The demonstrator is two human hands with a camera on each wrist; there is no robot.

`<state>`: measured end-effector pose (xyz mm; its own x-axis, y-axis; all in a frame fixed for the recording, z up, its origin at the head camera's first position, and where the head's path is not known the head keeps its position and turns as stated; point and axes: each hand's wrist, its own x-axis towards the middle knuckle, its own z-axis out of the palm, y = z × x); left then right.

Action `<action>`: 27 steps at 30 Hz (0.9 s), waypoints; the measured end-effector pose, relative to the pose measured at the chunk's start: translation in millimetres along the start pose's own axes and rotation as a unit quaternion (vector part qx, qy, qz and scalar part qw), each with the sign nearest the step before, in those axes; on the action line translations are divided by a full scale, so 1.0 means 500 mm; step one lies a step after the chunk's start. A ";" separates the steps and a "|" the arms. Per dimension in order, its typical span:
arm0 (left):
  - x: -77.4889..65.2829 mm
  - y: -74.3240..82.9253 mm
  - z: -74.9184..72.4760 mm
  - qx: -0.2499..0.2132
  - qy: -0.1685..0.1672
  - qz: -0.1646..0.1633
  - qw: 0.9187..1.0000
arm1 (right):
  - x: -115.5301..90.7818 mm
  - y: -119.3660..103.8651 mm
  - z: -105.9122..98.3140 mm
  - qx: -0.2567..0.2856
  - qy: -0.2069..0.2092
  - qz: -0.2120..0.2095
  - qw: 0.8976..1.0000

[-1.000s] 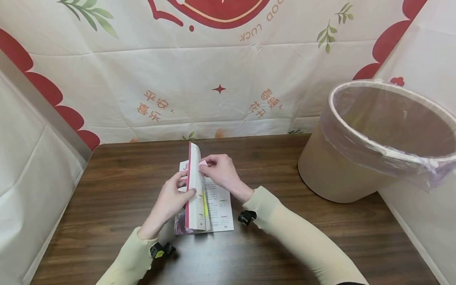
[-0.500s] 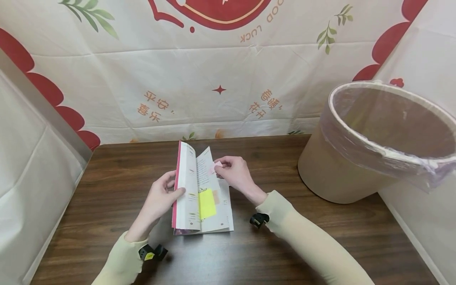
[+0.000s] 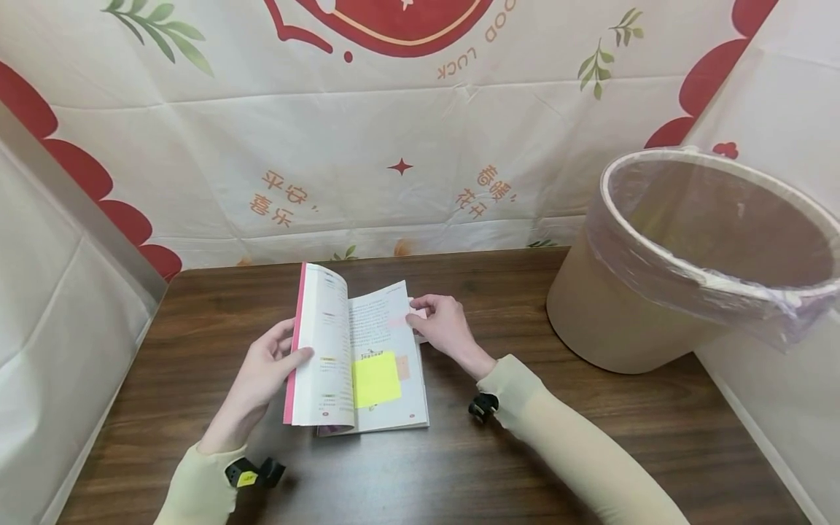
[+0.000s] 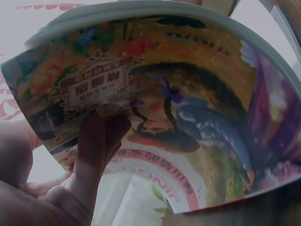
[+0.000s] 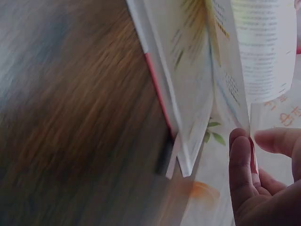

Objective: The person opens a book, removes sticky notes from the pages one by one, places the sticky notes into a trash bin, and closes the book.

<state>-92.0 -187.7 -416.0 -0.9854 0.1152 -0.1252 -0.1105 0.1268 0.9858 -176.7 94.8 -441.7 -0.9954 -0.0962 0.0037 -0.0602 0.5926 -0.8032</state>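
Note:
A booklet (image 3: 377,321) lies partly open on the table, its left part lifted and curved. My left hand (image 3: 259,368) grips that lifted part, thumb on the printed page and fingers behind the colourful cover (image 4: 207,89). On the right page sits a yellow sticky note (image 3: 377,380), with a peach sticky note (image 3: 402,367) beside it. My right hand (image 3: 448,327) is at this page's outer edge and pinches a pink sticky note (image 3: 420,314) there. In the right wrist view, the fingertips meet the page's corner, and a reddish sliver shows between them.
A large bin (image 3: 610,306) with a clear plastic liner stands at the right of the wooden table (image 3: 499,474). A printed white cloth (image 3: 367,131) hangs behind the table's back edge. Black wrist cameras sit on both sleeves.
My left hand has moved left, opening the booklet wider and uncovering the yellow and peach notes. My right hand has moved right with the pink note and the page's edge.

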 end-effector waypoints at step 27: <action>-0.011 -0.027 -0.075 -0.020 -0.019 0.012 1.000 | 0.022 0.029 0.014 -0.149 -0.057 -0.016 0.987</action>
<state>-90.1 -227.2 -424.5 -0.9824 0.1551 -0.1045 -0.0923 0.0843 0.9922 -187.8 96.6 -457.4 -0.9787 -0.1981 -0.0535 -0.1286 0.7950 -0.5928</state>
